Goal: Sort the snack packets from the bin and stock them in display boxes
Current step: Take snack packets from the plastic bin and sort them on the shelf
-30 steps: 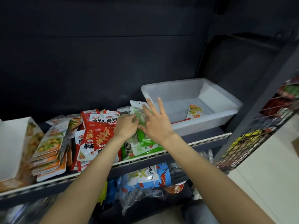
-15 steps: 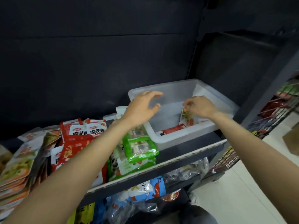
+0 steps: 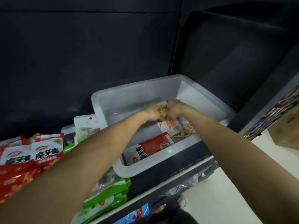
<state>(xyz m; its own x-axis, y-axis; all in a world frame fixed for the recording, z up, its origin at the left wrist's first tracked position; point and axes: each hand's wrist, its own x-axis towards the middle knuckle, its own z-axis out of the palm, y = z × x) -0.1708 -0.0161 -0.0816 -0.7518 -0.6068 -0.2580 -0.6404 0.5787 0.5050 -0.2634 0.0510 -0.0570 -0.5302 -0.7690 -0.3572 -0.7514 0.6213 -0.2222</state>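
Inside the white bin [image 3: 202, 101] on the shelf, left hand [image 3: 151, 111] and right hand [image 3: 175, 107] both grip orange-and-white snack packets [image 3: 174, 126]; a red packet [image 3: 153, 145] lies nearer.

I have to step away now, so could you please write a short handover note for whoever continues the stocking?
Left hand and right hand both grip orange-and-white snack packets inside the white plastic bin.
A red-and-white packet lies at the bin's near end.
Done: red packets and green packets are grouped on the shelf left of the bin.
Left: lift out the held packets, then the red-and-white one, and stock them.
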